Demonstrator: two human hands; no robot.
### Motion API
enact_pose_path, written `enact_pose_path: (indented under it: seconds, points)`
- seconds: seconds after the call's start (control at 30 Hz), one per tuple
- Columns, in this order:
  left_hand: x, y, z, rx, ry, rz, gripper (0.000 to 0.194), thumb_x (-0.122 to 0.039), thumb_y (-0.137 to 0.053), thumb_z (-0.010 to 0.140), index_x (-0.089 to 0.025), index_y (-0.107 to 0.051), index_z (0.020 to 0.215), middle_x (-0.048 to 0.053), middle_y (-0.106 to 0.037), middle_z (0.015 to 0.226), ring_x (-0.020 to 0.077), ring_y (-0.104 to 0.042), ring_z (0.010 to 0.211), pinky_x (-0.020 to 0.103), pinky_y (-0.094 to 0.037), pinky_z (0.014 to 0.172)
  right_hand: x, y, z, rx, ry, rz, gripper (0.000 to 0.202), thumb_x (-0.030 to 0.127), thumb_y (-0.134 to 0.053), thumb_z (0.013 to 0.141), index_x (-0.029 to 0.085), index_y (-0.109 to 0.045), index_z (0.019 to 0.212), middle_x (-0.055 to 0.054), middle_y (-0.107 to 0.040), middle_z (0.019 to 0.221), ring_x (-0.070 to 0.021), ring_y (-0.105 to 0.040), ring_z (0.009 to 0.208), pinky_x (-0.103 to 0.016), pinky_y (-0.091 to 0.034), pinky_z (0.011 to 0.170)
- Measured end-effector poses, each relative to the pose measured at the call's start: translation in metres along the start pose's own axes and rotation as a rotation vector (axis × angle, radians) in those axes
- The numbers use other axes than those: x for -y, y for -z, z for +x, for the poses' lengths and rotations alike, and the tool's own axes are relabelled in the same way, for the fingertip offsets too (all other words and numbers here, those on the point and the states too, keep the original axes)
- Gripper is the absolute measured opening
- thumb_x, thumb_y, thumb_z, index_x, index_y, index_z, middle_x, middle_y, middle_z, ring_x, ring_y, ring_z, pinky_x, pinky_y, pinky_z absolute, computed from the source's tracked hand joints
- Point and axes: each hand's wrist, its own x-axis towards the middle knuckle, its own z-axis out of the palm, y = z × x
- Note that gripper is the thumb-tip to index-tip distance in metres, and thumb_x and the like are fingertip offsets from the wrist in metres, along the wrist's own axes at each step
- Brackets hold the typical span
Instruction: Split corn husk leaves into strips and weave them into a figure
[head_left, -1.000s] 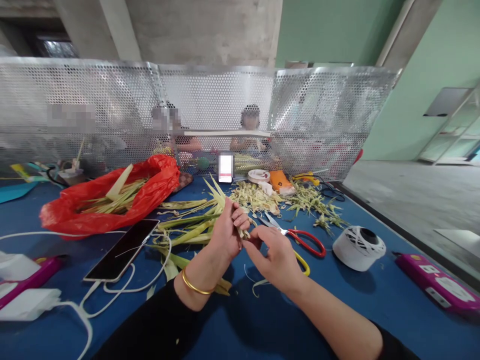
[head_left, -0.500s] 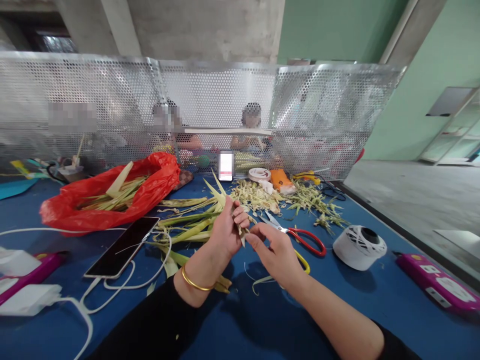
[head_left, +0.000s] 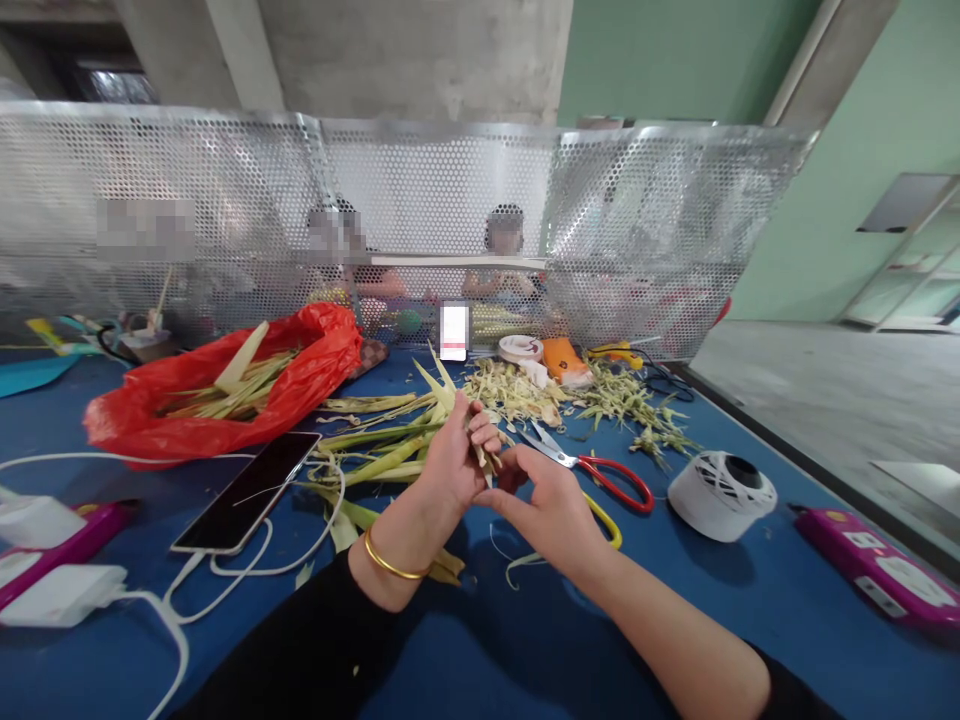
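My left hand (head_left: 461, 450), with a gold bangle at the wrist, is closed around a small piece of pale dried husk (head_left: 487, 464). My right hand (head_left: 544, 500) touches the lower end of that piece, its thumb and fingers curled in close to it. Long green and yellow husk leaves (head_left: 382, 455) lie behind and left of my left hand. Scissors with red handles (head_left: 616, 480) rest open just beyond my right hand, and a yellow handle (head_left: 604, 522) shows partly behind it.
Left are a red plastic bag (head_left: 319, 345) of leaves, a phone (head_left: 247, 495) and white cables. Behind lie husk scraps (head_left: 514, 392), a tape roll (head_left: 520, 348) and an orange packet (head_left: 564, 360). Right are a white spool (head_left: 721, 497) and a purple power strip (head_left: 874, 560). People sit beyond the perforated screen (head_left: 442, 185).
My right thumb has moved slightly left, closer to my left palm, and my right fingers have come in nearer the husk piece. The view has shifted slightly.
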Motion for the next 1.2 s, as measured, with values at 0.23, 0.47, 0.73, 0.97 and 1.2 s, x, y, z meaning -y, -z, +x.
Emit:
enact_pose_path:
  seconds: [0.23, 0.47, 0.73, 0.97, 1.2]
  points:
    - [-0.0018, -0.0048, -0.0011, -0.031, -0.151, 0.06, 0.036, -0.039, -0.039, 0.096, -0.016, -0.046, 0.07, -0.01, -0.032, 0.044, 0.0027, -0.033, 0.032, 0.015, -0.03, 0.035, -0.0056, -0.0025, 0.0028, -0.002, -0.104, 0.205, 0.019, 0.034, -0.058, 0.084, 0.019, -0.057, 0.072, 0.003, -0.058, 0.059, -0.0127, -0.055, 0.055, -0.024, -0.045, 0.055]
    - [-0.0011, -0.0026, -0.0004, -0.107, -0.208, 0.073, 0.034, -0.037, -0.042, 0.096, -0.017, -0.046, 0.069, -0.009, -0.032, 0.044, 0.0042, -0.034, 0.033, 0.017, -0.032, 0.037, -0.0004, 0.0006, -0.0038, -0.139, 0.219, -0.127, 0.012, 0.027, -0.057, 0.087, 0.02, -0.061, 0.079, -0.002, -0.063, 0.072, -0.014, -0.057, 0.066, -0.025, -0.044, 0.063]
    - [-0.0007, -0.0056, -0.0023, -0.107, -0.194, 0.061, 0.035, -0.041, -0.043, 0.094, -0.018, -0.045, 0.068, -0.009, -0.031, 0.044, 0.0038, -0.033, 0.033, 0.016, -0.031, 0.036, -0.001, -0.0037, -0.0032, -0.118, 0.132, -0.093, 0.012, 0.019, -0.054, 0.085, 0.02, -0.061, 0.075, 0.0, -0.062, 0.068, -0.0133, -0.057, 0.062, -0.023, -0.043, 0.059]
    - [-0.0002, -0.0044, -0.0035, -0.069, -0.116, 0.012, 0.035, -0.038, -0.041, 0.095, -0.017, -0.045, 0.068, -0.01, -0.031, 0.043, 0.0032, -0.035, 0.032, 0.015, -0.032, 0.035, -0.0021, -0.0048, -0.0053, -0.213, 0.271, -0.195, 0.014, 0.016, -0.051, 0.085, 0.02, -0.059, 0.073, -0.001, -0.06, 0.068, -0.0136, -0.054, 0.062, -0.025, -0.041, 0.061]
    - [0.0016, -0.0021, -0.0024, -0.047, -0.097, -0.02, 0.035, -0.038, -0.037, 0.097, -0.017, -0.045, 0.07, -0.01, -0.032, 0.043, 0.0029, -0.035, 0.032, 0.015, -0.033, 0.036, -0.0014, -0.0041, -0.0057, -0.246, 0.39, -0.426, 0.017, 0.016, -0.05, 0.086, 0.02, -0.054, 0.07, 0.0, -0.056, 0.062, -0.0143, -0.051, 0.059, -0.027, -0.037, 0.063]
